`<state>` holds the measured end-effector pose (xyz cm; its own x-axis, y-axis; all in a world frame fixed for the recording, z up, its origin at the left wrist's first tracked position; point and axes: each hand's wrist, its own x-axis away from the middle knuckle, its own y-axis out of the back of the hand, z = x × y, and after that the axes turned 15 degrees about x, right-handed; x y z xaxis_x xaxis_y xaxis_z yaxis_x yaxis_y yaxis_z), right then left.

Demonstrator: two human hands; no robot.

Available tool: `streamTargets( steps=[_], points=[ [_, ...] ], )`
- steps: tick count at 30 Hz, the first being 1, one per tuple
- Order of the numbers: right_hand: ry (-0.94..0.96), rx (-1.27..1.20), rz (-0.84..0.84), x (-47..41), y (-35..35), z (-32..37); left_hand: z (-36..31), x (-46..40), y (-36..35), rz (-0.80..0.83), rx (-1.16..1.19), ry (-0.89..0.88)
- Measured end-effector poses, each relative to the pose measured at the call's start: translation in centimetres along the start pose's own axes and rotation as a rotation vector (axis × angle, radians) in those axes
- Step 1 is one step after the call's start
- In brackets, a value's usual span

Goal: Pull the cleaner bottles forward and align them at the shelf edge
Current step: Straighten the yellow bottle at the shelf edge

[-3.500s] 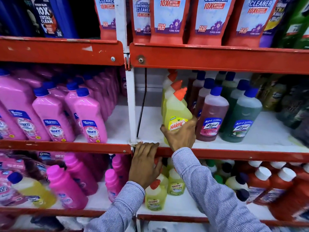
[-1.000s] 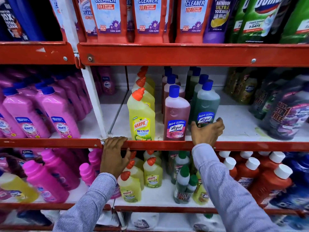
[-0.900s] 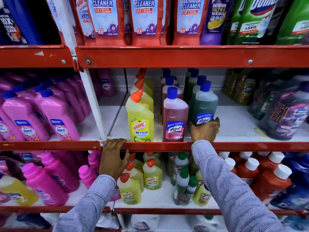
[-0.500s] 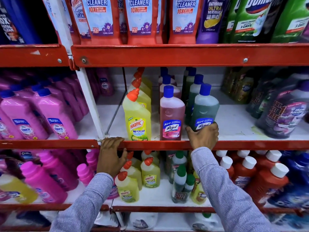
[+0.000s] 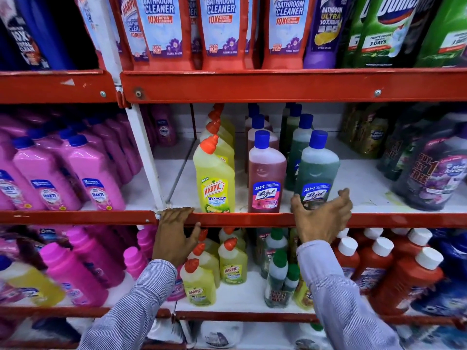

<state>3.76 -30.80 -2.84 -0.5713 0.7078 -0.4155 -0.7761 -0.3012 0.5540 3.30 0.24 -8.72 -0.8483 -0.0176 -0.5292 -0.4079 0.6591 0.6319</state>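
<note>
Three cleaner bottles stand side by side at the red shelf edge (image 5: 252, 219): a yellow Harpic bottle (image 5: 214, 180), a reddish Lizol bottle (image 5: 265, 173) and a green Lizol bottle (image 5: 317, 168). Rows of the same bottles stand behind each. My right hand (image 5: 321, 221) hovers just in front of the green bottle's base, thumb and fingers spread, holding nothing. My left hand (image 5: 174, 236) grips the red shelf edge left of the Harpic bottle, fingers on top and thumb underneath.
Pink Shakti bottles (image 5: 96, 178) fill the left bay past a white upright post (image 5: 146, 157). Dark bottles (image 5: 434, 173) stand at the right of the same shelf. Red bathroom cleaner bottles (image 5: 219, 31) hang over from above. Small Harpic bottles (image 5: 232, 263) and red white-capped bottles (image 5: 404, 269) sit below.
My right hand drew the green Lizol bottle forward to the edge beside the reddish one, then opened and came off it. My left hand stayed on the shelf edge.
</note>
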Motion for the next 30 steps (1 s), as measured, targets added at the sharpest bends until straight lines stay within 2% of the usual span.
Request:
streamTargets(
  steps=[2, 4, 7, 9, 11, 13, 18, 20, 26, 30],
  points=[
    [0.104, -0.192, -0.190, 2.2, 1.1, 0.4, -0.5, -0.4, 0.5, -0.008, 0.022, 0.010],
    [0.271, -0.365, -0.197, 4.6, 1.6, 1.2, -1.2, -0.9, 1.2, -0.034, 0.084, 0.045],
    [0.564, -0.383, 0.081, 7.6, 0.7, 3.4, -1.9, -2.0, 1.6, -0.062, 0.257, 0.098],
    [0.644, -0.295, 0.288, 8.7, -0.8, 4.7, -2.2, -2.9, 1.6, -0.015, 0.379, 0.120],
    [0.642, -0.198, 0.442, 8.9, -1.9, 5.9, -2.5, -3.9, 1.7, 0.084, 0.496, 0.144],
    [0.649, -0.108, 0.527, 8.5, -2.8, 6.8, -2.5, -4.7, 1.8, 0.181, 0.544, 0.145],
    [0.636, 0.065, 0.699, 6.8, -4.5, 7.4, -1.9, -5.6, 1.7, 0.271, 0.626, 0.192],
    [0.623, 0.066, 0.723, 6.5, -4.5, 7.5, -1.4, -5.9, 1.4, 0.272, 0.655, 0.214],
    [0.605, 0.139, 0.658, 6.7, -5.0, 7.1, -0.6, -5.9, 0.6, 0.259, 0.704, 0.222],
    [0.570, 0.089, 0.677, 6.8, -4.6, 7.3, -0.5, -5.9, 0.5, 0.257, 0.722, 0.236]
  ],
)
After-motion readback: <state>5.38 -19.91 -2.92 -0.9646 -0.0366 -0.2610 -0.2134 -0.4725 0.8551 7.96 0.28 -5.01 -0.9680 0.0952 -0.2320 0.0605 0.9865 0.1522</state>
